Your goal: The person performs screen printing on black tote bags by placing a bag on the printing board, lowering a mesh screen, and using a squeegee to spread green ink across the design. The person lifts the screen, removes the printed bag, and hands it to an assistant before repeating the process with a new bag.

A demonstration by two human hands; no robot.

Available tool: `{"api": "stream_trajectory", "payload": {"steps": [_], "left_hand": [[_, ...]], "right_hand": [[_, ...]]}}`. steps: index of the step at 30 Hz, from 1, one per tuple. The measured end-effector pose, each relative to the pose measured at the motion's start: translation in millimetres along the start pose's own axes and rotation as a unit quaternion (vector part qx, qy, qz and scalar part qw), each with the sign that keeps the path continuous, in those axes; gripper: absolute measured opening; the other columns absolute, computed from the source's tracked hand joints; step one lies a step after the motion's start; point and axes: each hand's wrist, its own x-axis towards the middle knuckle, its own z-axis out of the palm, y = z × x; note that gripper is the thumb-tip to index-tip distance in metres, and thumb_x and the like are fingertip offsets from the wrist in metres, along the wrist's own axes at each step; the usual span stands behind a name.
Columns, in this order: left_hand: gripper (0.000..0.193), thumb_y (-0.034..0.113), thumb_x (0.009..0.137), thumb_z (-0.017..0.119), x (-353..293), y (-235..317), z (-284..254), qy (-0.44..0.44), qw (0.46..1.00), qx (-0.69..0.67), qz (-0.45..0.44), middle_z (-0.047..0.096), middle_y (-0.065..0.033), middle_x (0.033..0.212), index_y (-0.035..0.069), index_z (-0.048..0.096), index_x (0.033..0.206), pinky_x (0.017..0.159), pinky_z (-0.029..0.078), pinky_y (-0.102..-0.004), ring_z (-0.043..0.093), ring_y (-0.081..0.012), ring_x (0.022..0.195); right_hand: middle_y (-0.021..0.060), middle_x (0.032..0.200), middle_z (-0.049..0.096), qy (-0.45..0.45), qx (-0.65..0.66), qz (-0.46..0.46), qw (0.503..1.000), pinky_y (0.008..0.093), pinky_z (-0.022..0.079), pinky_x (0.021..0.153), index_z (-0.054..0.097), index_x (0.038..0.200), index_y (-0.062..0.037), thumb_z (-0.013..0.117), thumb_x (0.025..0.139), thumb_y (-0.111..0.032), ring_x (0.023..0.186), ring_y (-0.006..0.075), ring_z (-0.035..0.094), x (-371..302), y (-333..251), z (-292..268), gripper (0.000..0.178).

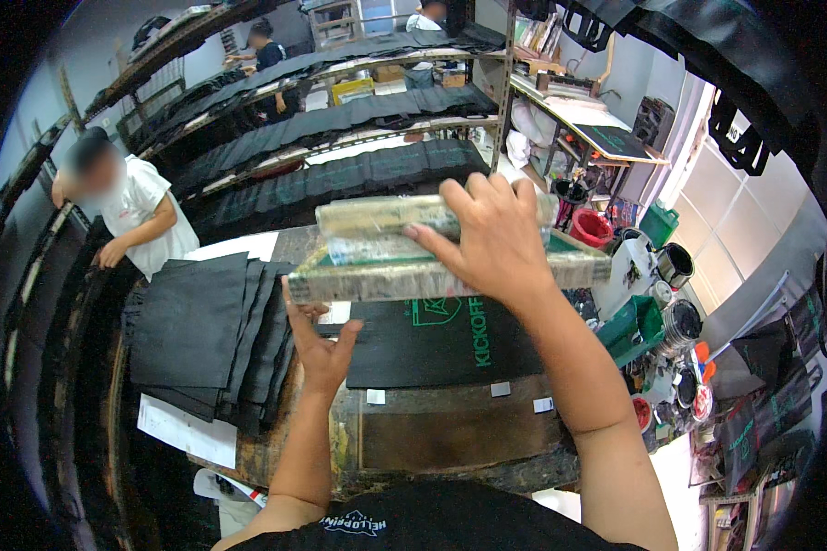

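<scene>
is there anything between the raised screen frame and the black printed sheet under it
Nothing visible lies between them. The screen frame is tilted up over the black printed sheet, held by the right hand on top and the left hand under its near left corner. Only the left hand reaches into that gap, at the sheet's left edge.

We see an evenly lit room, brightest at the pale panels on the right. Heavy fisheye bending and black vignette ring the edges; shadows stay soft.
</scene>
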Motion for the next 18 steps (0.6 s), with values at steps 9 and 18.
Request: {"api": "stream_trajectory", "payload": {"steps": [9,18], "left_hand": [[0.084,0.028,0.097,0.072,-88,-29,4,-0.309,0.842,0.355,-0.262,0.059,-0.0349,0.123,-0.006,0.029,0.161,0.100,0.047,-0.0536,0.059,-0.0500,0.115],[0.041,0.003,0.094,0.061,-48,-73,9,-0.149,0.977,0.120,-0.090,0.069,-0.0237,0.112,-0.001,0.063,0.135,0.088,0.051,-0.0428,0.065,-0.0360,0.096]], "right_hand": [[0.0130,0.086,0.064,0.045,-0.030,-0.017,0.998,0.0483,0.041,0.085,0.070,0.096,-0.0052,0.061,0.097,-0.064,0.090,0.0317,0.063,41,25,3,0.060],[0.0141,0.091,0.070,0.028,-0.039,-0.008,0.999,0.0491,0.043,0.089,0.072,0.101,-0.0046,0.059,0.097,-0.066,0.096,0.0328,0.067,54,28,5,0.063]]}}
